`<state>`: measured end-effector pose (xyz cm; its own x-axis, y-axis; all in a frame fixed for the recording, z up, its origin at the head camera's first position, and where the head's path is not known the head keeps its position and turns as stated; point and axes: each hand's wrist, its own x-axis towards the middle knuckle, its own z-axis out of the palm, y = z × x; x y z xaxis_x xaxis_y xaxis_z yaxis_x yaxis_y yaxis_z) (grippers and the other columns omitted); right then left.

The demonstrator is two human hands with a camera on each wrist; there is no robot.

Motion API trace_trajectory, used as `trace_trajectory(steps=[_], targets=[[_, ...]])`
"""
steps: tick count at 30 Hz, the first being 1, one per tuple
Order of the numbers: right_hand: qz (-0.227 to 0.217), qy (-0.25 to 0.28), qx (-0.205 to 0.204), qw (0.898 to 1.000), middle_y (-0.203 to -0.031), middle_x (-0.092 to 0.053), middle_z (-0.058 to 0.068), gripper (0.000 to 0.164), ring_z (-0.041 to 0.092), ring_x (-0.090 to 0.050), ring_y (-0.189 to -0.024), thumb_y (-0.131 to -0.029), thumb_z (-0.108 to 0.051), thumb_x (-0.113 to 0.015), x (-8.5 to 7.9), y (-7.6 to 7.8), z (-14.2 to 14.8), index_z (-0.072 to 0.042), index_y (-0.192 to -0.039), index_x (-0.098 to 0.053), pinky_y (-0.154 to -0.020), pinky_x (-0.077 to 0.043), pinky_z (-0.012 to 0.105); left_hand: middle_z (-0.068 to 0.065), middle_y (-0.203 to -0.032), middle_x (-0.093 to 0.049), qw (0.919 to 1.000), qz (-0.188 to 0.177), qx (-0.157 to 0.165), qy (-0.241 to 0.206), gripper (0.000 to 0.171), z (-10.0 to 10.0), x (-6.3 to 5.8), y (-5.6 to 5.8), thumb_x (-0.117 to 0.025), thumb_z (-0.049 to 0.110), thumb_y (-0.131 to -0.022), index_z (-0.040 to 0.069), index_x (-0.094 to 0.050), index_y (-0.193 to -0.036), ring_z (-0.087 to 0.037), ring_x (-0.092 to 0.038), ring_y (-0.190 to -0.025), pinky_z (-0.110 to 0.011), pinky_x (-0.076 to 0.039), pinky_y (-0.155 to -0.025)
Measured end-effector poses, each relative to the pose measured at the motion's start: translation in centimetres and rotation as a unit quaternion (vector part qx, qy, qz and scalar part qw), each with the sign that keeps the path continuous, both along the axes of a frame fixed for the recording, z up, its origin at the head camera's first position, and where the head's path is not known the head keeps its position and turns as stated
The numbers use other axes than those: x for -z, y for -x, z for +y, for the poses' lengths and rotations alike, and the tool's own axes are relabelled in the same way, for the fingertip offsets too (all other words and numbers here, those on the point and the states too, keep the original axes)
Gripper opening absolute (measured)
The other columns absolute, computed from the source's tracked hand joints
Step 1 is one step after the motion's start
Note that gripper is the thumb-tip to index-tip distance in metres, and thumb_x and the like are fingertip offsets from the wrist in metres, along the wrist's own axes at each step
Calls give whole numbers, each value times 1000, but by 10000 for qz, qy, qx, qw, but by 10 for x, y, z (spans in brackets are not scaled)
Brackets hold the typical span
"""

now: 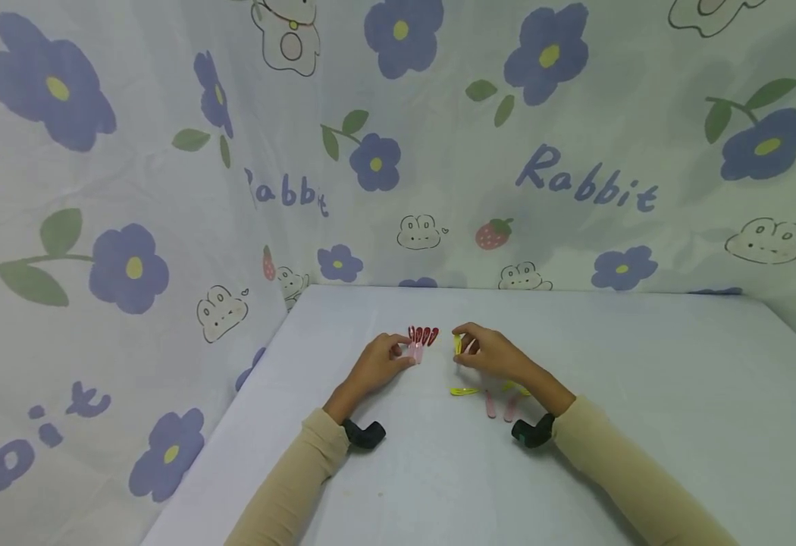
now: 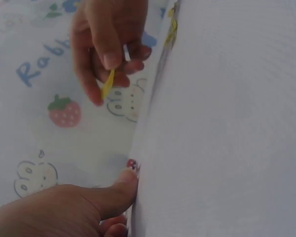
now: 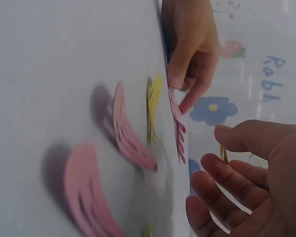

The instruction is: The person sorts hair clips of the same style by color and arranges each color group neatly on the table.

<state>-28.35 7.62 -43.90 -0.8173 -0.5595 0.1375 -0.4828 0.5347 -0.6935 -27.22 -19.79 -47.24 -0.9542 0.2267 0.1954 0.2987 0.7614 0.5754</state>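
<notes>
Two pink clips (image 1: pixel 490 404) lie nearest on the tabletop (image 1: pixel 439 485), yellow clip (image 1: pixel 464 392) just beyond; left hand (image 1: pixel 377 360) holds paler clips (image 1: pixel 417 352) in a narrow grip, right hand (image 1: pixel 493 355) pinches a raised yellow one (image 1: pixel 458 345), and red clips (image 1: pixel 427 335) line up farthest!

In the head view, colouring is: table (image 1: pixel 439 470) plain white at 6 o'clock; curtain (image 1: pixel 452 152) white with yellow-centred violet-blue flowers (image 1: pixel 375 162) at 12; sleeves (image 1: pixel 296 485) plain beige at 7 and 4; and, from the pink clips (image 1: pixel 418 351) at the left hand (image 1: pixel 379 358), red clips (image 1: pixel 427 335) at 1 and yellow clips (image 1: pixel 464 392) at 3 and 4.
</notes>
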Motion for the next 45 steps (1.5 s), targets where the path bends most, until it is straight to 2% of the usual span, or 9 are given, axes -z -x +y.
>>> trace_trajectory(steps=[7,12,18,23,28,33,38,41,45], targets=[[103,-385,217,9990,-109,-65,8,51,20,-61,-95,-89,-21,-76,-6,-6,53,1,-130,-57,-75,-50,29,-4,-95,-62,9999,6,-112,29,40,-3,-1,1,-76,28,-89,11,-67,-125,-14,-53,-81,-32,-46,-73],[-16,-511,507,9974,-117,-58,14,51,24,-56,-100,-87,-25,-78,1,-9,83,1,-126,-60,-79,-50,31,-4,-96,-62,9999,-30,-132,9,41,-4,-2,2,-76,28,-89,11,-67,-125,-14,-54,-82,-33,-46,-75],[-108,-889,529,9946,-111,-57,10,47,22,-52,-101,-84,-28,-80,11,-11,100,-1,-121,-66,-88,-47,38,-4,-96,-62,9999,-66,-146,-16,40,-4,0,2,-76,28,-90,12,-67,-126,-14,-54,-83,-32,-46,-75],[-110,-959,442,9943,-108,-58,8,48,22,-52,-101,-83,-29,-81,8,-14,104,-1,-120,-67,-89,-47,41,-4,-96,-61,9999,-47,-92,-17,41,-2,1,2,-76,28,-90,11,-67,-126,-15,-54,-82,-32,-45,-73],[-177,-1011,411,9939,-112,-59,11,56,24,-55,-103,-85,-28,-80,1,-19,108,0,-130,-61,-90,-49,43,-3,-96,-61,10000,-42,-56,1,41,0,2,2,-76,29,-90,12,-67,-126,-14,-53,-81,-31,-45,-73],[316,-747,293,9963,-118,-62,15,49,27,-59,-103,-89,-25,-76,-10,-23,105,-1,-129,-61,-87,-51,45,-4,-96,-60,9999,-74,-119,1,41,1,-2,2,-75,28,-90,12,-67,-126,-14,-53,-82,-32,-45,-73],[746,-560,-258,9953,-110,-69,11,36,27,-62,-99,-88,-19,-76,-24,-32,84,-2,-118,-67,-85,-53,47,-3,-97,-61,9998,-76,-155,30,41,1,-7,3,-75,29,-90,12,-67,-127,-15,-54,-83,-32,-45,-74],[673,-714,-502,9939,-107,-70,7,31,22,-63,-96,-89,-20,-76,-27,-37,70,-5,-115,-69,-84,-54,40,-3,-96,-61,9997,-117,-201,-18,41,1,-6,2,-75,29,-90,12,-67,-126,-15,-54,-84,-33,-46,-75],[432,-935,-733,9920,-105,-69,1,27,13,-60,-95,-89,-22,-75,-23,-42,60,-8,-112,-69,-82,-53,30,-3,-97,-61,9997,-179,-161,-82,42,2,-2,1,-75,30,-90,12,-67,-127,-15,-54,-84,-33,-46,-75]])
